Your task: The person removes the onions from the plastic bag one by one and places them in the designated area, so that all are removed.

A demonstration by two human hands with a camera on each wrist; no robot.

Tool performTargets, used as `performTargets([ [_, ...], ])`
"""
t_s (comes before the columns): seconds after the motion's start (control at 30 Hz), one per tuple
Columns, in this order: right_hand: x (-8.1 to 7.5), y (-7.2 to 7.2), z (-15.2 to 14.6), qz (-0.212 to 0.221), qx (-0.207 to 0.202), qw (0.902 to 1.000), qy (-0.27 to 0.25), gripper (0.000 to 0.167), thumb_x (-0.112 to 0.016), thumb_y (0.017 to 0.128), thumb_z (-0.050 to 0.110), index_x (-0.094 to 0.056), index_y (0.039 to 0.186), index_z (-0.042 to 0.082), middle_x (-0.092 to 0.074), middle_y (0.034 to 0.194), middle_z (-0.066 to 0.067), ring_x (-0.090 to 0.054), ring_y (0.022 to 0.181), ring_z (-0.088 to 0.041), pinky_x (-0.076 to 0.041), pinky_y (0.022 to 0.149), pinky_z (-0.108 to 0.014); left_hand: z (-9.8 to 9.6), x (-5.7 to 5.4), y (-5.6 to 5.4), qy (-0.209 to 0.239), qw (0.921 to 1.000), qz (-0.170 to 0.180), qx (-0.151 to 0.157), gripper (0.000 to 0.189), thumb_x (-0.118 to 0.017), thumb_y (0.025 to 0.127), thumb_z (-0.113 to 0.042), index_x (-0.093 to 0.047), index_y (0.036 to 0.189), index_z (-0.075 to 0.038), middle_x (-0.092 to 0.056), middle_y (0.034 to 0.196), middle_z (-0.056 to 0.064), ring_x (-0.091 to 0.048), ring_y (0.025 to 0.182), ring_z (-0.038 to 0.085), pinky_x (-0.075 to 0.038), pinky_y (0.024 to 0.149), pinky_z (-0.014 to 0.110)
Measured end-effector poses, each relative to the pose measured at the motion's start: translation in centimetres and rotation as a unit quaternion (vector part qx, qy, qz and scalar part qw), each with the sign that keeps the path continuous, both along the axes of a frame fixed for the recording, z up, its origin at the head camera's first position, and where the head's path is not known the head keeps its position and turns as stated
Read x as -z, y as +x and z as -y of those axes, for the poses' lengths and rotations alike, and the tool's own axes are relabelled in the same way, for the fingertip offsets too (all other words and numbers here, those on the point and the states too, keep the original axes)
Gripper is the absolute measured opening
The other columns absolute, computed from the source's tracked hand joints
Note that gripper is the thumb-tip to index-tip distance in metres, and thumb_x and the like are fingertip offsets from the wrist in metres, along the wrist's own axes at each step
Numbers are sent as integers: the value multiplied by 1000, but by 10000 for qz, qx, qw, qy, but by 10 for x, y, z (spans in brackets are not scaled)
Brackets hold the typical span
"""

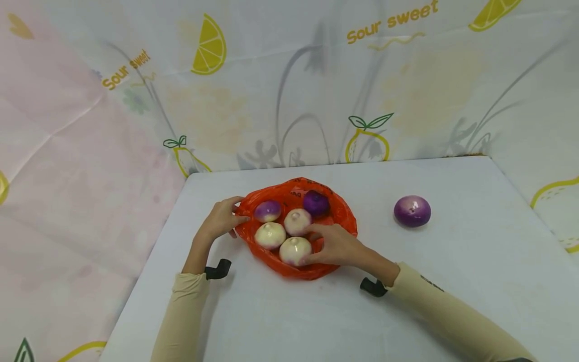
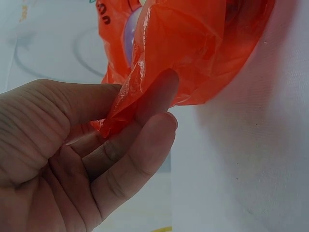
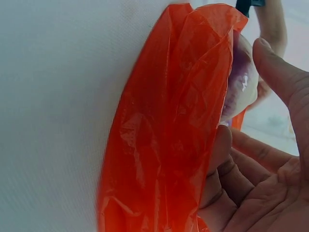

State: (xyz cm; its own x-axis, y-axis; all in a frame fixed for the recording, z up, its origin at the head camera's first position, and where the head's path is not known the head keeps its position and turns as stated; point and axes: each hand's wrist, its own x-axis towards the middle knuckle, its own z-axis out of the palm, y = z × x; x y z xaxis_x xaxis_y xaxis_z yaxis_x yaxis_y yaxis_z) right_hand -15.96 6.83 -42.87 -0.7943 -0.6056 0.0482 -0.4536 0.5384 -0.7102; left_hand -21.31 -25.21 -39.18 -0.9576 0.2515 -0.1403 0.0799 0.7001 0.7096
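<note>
A red plastic bag lies spread open like a bowl, with several glossy purple-and-white onions in it. At the bag's left rim, my left hand pinches the plastic between thumb and fingers, plain in the left wrist view. My right hand reaches over the right rim, its thumb and fingers spread beside the pale front onion. In the right wrist view, bag plastic hides part of that hand's fingers, and the thumb is near an onion. Behind sits a dark purple onion.
Another purple onion stands alone on the white table, to the right of the bag. A lemon-printed cloth hangs behind the table's back edge. Black wrist mounts stick out from both wrists.
</note>
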Motion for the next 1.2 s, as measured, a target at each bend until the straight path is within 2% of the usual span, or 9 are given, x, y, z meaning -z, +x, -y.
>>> performTargets([
  [0.13, -1, 1, 2, 15, 31, 10000, 31, 68, -79, 76, 57, -62, 130, 19, -69, 107, 7, -63, 90, -12, -54, 73, -25, 0, 1, 0, 12, 10000, 19, 20, 54, -68, 92, -8, -47, 141, 1, -62, 114, 30, -66, 57, 23, -58, 49, 39],
  [0.33, 0, 3, 5, 34, 77, 9997, 250, 67, -78, 76, 59, -61, 130, 23, -69, 104, 8, -62, 84, -10, -54, 72, -24, 0, 2, 0, 13, 10000, 45, 38, 54, -68, 91, -8, -47, 141, 0, -62, 113, 29, -67, 58, 23, -58, 49, 39],
  [0.63, 3, 3, 3, 25, 67, 10000, 36, 60, -80, 74, 57, -64, 124, 27, -68, 106, 11, -61, 91, -11, -53, 77, -25, 1, 0, 0, 18, 10000, -16, 37, 54, -69, 91, -8, -47, 141, 1, -63, 113, 30, -67, 57, 23, -58, 49, 41],
  [0.87, -3, 3, -9, 215, 46, 9993, -298, 56, -81, 75, 54, -66, 124, 30, -67, 102, 15, -61, 78, -13, -55, 67, -27, 2, 1, -1, -29, 10000, 8, 24, 55, -69, 91, -9, -47, 141, 0, -62, 114, 29, -67, 58, 23, -58, 49, 39],
  [1.07, -9, 2, -25, 246, 84, 9989, -380, 55, -82, 75, 53, -67, 122, 28, -67, 108, 14, -61, 90, -15, -56, 77, -31, 4, 2, 1, -58, 10000, 59, 8, 56, -69, 91, -8, -46, 142, 0, -62, 114, 30, -67, 58, 23, -58, 49, 39],
  [1.2, -14, 1, -35, 387, 162, 9983, -399, 56, -83, 75, 51, -67, 122, 26, -67, 110, 10, -62, 86, -17, -56, 74, -33, 4, 3, 0, -62, 10000, 32, 28, 55, -69, 91, -8, -47, 141, 0, -62, 114, 29, -67, 57, 23, -58, 49, 39],
])
